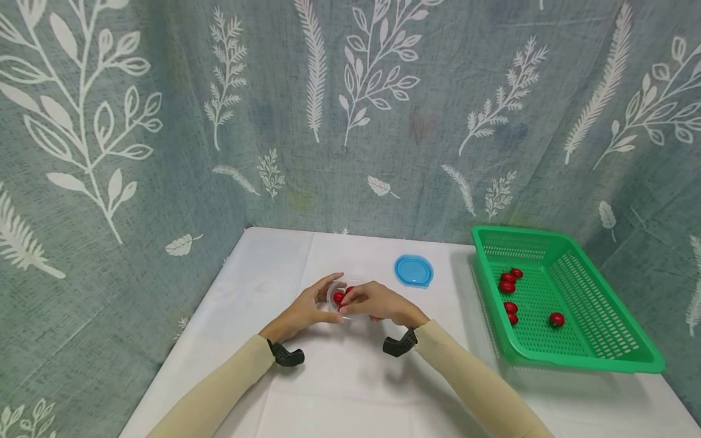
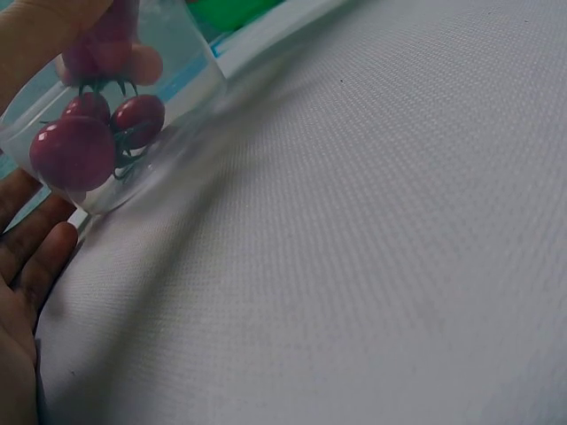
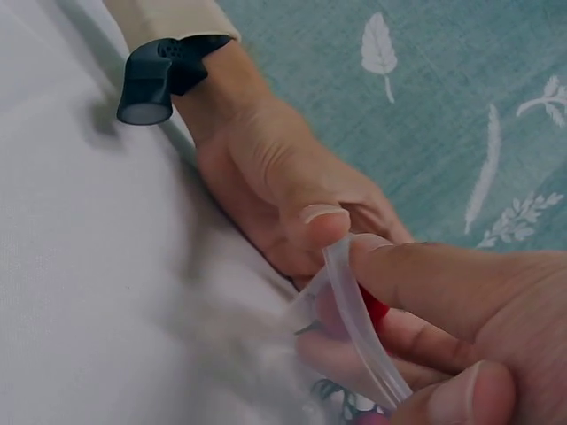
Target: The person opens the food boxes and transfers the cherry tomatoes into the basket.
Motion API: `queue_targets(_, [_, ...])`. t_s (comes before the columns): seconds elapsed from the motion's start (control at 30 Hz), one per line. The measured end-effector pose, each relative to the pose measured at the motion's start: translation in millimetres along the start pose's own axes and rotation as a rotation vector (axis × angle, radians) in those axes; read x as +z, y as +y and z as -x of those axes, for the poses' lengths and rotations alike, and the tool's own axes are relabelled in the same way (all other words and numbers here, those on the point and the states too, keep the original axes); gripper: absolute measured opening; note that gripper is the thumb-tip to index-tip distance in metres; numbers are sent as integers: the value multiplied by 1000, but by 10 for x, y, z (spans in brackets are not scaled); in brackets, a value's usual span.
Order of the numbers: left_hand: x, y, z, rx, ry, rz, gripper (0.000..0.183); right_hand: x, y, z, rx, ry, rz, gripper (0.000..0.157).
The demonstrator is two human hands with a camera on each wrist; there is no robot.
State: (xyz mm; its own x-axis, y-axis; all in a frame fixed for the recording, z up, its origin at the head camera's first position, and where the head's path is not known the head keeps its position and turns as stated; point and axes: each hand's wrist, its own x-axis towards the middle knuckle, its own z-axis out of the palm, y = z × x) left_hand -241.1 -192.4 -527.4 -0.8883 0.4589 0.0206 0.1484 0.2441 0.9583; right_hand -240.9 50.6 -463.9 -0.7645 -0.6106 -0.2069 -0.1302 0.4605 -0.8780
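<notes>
A clear plastic cup (image 2: pixel 190 97) with several red cherry tomatoes (image 2: pixel 75 152) and green stems inside stands on the white cloth. My left hand (image 1: pixel 306 310) holds it from the left, thumb at the near side and fingers round the far side. In the right wrist view the left thumb (image 3: pixel 323 226) touches the rim. My right hand (image 1: pixel 378 301) reaches over the rim from the right, its fingers inside the cup pinching a cherry tomato (image 3: pixel 376 310), partly hidden by the fingers.
A blue lid (image 1: pixel 414 271) lies on the white table (image 1: pixel 339 389) beyond the right hand. To the right stands a green basket (image 1: pixel 597 367) with several cherry tomatoes (image 1: pixel 557 319) in it. A patterned grey-green curtain (image 1: pixel 328 182) hangs behind the table.
</notes>
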Motion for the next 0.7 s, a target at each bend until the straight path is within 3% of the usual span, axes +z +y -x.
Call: queue_targets(0.7, [12,23,0,-21,2,7,101,-144,-30,144,-31,66,47,19])
